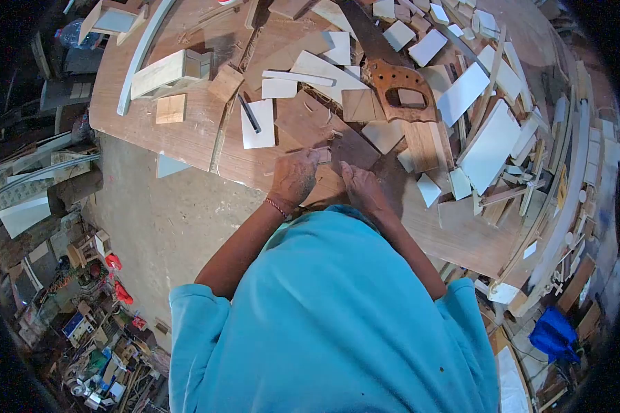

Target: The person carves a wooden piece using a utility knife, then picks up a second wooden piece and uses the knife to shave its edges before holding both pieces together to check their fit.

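Close to the table's near edge, my left hand [295, 176] is closed with its fingers on a small wood piece [323, 155]. My right hand [365, 188] is just to the right, its fingers pinched together; what they hold, if anything, is too small to make out. Under and beyond both hands lie brown board pieces [303, 122]. A black pen [249, 113] rests on a white card-like piece [257, 135] to the left. Farther off lies a handsaw with a wooden handle [393, 86].
White and brown offcuts [489, 148] crowd the right side of the wooden table [255, 165]. At the left stand a small wooden box [160, 74] and a square block [171, 109]. A blue bag [554, 334] lies low at right, and clutter [96, 351] covers the floor at lower left.
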`<state>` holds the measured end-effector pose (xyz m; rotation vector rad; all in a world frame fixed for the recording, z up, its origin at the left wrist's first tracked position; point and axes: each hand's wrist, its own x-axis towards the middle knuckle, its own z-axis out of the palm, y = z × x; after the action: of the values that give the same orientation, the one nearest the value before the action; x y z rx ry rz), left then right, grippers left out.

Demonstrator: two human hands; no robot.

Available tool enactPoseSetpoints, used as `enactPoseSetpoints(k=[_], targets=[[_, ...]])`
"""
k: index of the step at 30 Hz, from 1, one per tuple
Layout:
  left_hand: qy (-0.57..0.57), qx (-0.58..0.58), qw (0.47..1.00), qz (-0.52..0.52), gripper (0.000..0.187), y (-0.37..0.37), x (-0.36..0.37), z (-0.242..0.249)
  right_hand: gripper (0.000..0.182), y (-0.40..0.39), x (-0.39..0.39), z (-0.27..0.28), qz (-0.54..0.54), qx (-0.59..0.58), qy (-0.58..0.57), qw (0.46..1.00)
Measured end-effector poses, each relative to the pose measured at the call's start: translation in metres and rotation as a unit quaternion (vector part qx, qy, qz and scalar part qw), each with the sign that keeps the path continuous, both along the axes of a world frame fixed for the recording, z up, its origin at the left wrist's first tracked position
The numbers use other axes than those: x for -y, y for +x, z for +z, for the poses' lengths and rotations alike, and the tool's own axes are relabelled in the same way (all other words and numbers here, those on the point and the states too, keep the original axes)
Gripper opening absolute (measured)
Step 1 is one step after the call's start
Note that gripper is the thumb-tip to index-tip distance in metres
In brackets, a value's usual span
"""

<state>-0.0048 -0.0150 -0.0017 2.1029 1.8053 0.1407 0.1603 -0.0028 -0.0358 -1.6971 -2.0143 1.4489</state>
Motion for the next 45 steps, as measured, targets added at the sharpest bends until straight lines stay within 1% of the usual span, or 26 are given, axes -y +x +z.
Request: enactPoseSetpoints(k=[3, 5, 7, 10, 12, 16, 18, 19, 21, 22, 24, 26, 28, 30, 31, 33, 34, 36, 39, 42, 43, 45], targets=[[-0.031, -0.002, 0.999, 0.017, 0.026, -0.001, -0.003, 0.0, 0.049, -0.002, -0.002, -0.001, 0.0, 0.019, -0.02, 1.0], [-0.021, 0.01, 1.0, 0.017, 0.027, -0.001, -0.003, 0.0, 0.05, -0.003, 0.001, -0.02, 0.007, 0.032, -0.014, 0.999], [-0.024, 0.013, 0.999, 0.018, 0.027, -0.001, -0.002, -0.001, 0.051, -0.006, -0.001, -0.016, 0.012, 0.044, -0.007, 0.999], [-0.018, 0.013, 1.0, 0.021, 0.028, 0.0, -0.002, 0.0, 0.052, -0.01, -0.009, 0.003, -0.005, 0.063, -0.03, 0.998], [-0.014, 0.01, 1.0, 0.026, 0.029, 0.001, -0.001, 0.0, 0.048, -0.013, -0.009, 0.012, -0.011, 0.09, -0.075, 0.993], [-0.002, 0.015, 0.999, 0.044, 0.026, 0.004, -0.003, 0.008, 0.049, -0.007, -0.007, 0.014, -0.028, 0.059, -0.083, 0.994], [-0.003, 0.025, 0.998, 0.051, 0.024, 0.004, -0.006, 0.01, 0.047, -0.001, 0.0, 0.01, 0.016, -0.004, -0.042, 0.999], [0.0, 0.025, 0.998, 0.063, 0.021, 0.002, -0.006, 0.005, 0.047, 0.0, 0.003, 0.013, 0.011, -0.004, -0.043, 0.999], [0.001, 0.026, 0.998, 0.066, 0.019, 0.004, -0.007, 0.004, 0.044, 0.003, 0.006, 0.023, 0.024, -0.061, 0.032, 0.997], [-0.008, 0.011, 0.997, 0.075, 0.018, 0.004, -0.008, 0.007, 0.044, 0.002, 0.007, 0.024, 0.016, -0.06, 0.032, 0.998], [-0.017, -0.004, 0.997, 0.079, 0.018, 0.005, -0.009, 0.01, 0.045, -0.002, 0.007, 0.024, -0.035, -0.06, 0.017, 0.997], [-0.016, -0.006, 0.997, 0.07, 0.022, 0.005, -0.01, 0.011, 0.046, -0.002, 0.006, 0.022, -0.046, -0.064, 0.006, 0.997], [-0.008, 0.004, 0.998, 0.061, 0.021, 0.005, -0.01, 0.012, 0.048, -0.002, 0.005, 0.016, -0.053, -0.069, -0.006, 0.996], [0.001, 0.014, 0.998, 0.054, 0.021, 0.006, -0.008, 0.01, 0.05, -0.004, 0.005, 0.006, -0.032, -0.007, 0.001, 0.999], [-0.002, 0.004, 0.999, 0.052, 0.021, 0.006, -0.005, 0.006, 0.05, -0.004, 0.004, 0.006, -0.033, -0.008, 0.001, 0.999], [-0.004, -0.007, 0.999, 0.051, 0.021, 0.004, -0.009, 0.005, 0.053, -0.003, -0.002, 0.01, -0.04, -0.007, -0.068, 0.997], [-0.006, -0.006, 0.999, 0.052, 0.024, 0.005, -0.009, 0.007, 0.053, -0.002, -0.001, 0.012, -0.039, -0.006, -0.074, 0.996], [-0.009, -0.006, 0.998, 0.056, 0.027, 0.004, -0.009, 0.007, 0.055, 0.0, -0.003, 0.015, -0.064, -0.067, -0.08, 0.993], [0.012, -0.002, 0.999, 0.041, 0.027, 0.002, -0.006, 0.003, 0.056, 0.002, -0.003, 0.03, -0.058, -0.072, -0.106, 0.99], [0.021, -0.001, 0.999, 0.033, 0.027, 0.004, -0.008, 0.006, 0.055, 0.003, -0.006, 0.031, -0.034, -0.043, -0.117, 0.992], [0.0, -0.011, 0.999, 0.03, 0.027, 0.004, -0.009, 0.009, 0.055, 0.001, -0.004, 0.025, -0.035, -0.043, -0.118, 0.992], [-0.017, -0.023, 0.999, 0.029, 0.027, 0.004, -0.01, 0.011, 0.054, -0.005, 0.0, 0.008, -0.066, -0.055, -0.064, 0.994]])
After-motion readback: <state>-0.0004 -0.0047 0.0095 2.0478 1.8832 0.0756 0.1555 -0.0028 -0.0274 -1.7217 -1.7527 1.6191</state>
